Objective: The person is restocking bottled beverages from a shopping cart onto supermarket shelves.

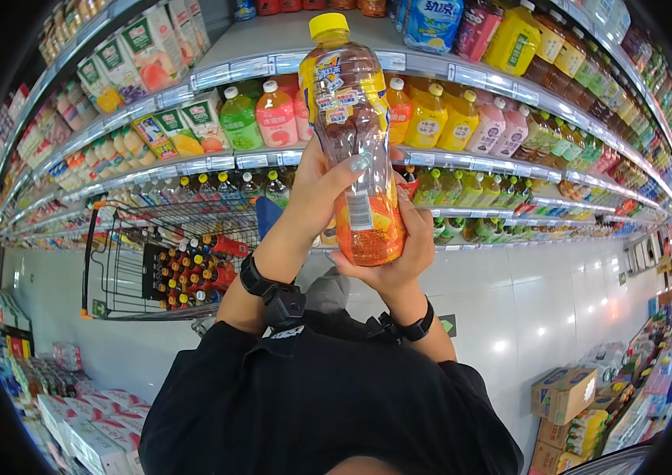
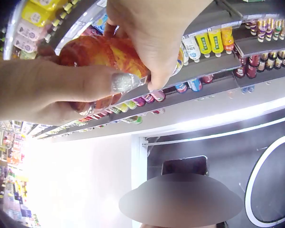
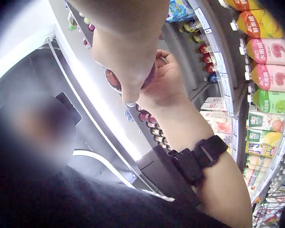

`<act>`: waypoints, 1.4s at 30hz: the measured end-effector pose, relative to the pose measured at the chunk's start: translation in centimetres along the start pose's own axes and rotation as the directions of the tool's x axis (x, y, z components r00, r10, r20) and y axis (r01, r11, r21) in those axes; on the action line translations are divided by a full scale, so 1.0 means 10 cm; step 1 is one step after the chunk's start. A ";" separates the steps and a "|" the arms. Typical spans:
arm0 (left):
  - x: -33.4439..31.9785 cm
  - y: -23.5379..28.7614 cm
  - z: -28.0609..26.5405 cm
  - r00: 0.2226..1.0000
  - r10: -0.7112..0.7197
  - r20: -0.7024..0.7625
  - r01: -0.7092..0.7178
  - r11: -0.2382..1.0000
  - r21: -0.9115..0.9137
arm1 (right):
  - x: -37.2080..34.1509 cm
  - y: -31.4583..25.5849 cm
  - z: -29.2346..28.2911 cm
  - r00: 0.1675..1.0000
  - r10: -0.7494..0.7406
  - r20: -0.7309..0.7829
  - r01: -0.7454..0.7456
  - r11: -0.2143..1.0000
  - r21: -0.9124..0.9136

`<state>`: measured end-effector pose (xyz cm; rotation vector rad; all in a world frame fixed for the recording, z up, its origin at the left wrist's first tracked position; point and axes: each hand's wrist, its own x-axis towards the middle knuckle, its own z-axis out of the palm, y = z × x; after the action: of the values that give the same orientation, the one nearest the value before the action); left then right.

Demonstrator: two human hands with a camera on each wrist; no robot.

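A large bottle of iced tea (image 1: 352, 150) with a yellow cap (image 1: 329, 25) stands out in front of the shelves in the head view, cap upward. Around its middle my left hand (image 1: 316, 194) grips, thumb across the front just above a barcode. My right hand (image 1: 411, 249) holds the bottom end, with the thumb at the base's left side and the fingers along its right. In the left wrist view the orange label (image 2: 126, 52) shows between both hands. Most of the bottle is hidden behind a hand in the right wrist view.
Curved-looking shelves (image 1: 423, 150) of juice bottles, cartons and drinks span the front. A wire shopping cart (image 1: 118, 261) at left carries dark bottles with red and yellow caps. Cardboard boxes (image 1: 561, 396) stand behind at right, and packed cartons (image 1: 87, 431) behind at left.
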<state>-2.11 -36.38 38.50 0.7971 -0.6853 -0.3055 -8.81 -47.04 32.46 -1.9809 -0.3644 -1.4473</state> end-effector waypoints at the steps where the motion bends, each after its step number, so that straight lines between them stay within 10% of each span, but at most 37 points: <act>1: 0.02 -0.03 -0.01 1.000 -0.009 0.005 0.009 1.000 0.001 | 0.00 0.02 0.00 1.000 0.009 0.001 -0.009 1.000 -0.002; 32: 0.76 -0.01 -0.57 0.997 0.068 0.037 -0.068 0.998 -0.014 | 0.39 0.71 0.69 0.988 -0.154 0.015 0.154 0.984 -0.089; 36: 0.96 0.08 -0.67 0.994 0.104 0.044 -0.099 0.990 -0.102 | 0.47 0.97 0.93 0.962 0.195 0.190 -0.265 0.831 0.489; 40: 1.24 0.12 -0.83 0.967 0.237 -0.094 -0.226 0.968 0.113 | 0.62 1.17 1.13 0.765 0.271 0.584 -0.628 0.114 0.770; 42: 1.37 0.21 -0.90 0.969 0.212 -0.130 -0.207 0.977 0.050 | 0.73 1.25 1.20 0.743 0.380 0.550 -0.667 0.366 0.648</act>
<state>14.12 -36.73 41.65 0.7647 -0.6431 -0.0474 9.82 -49.80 32.84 -1.2893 -0.3780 -0.3505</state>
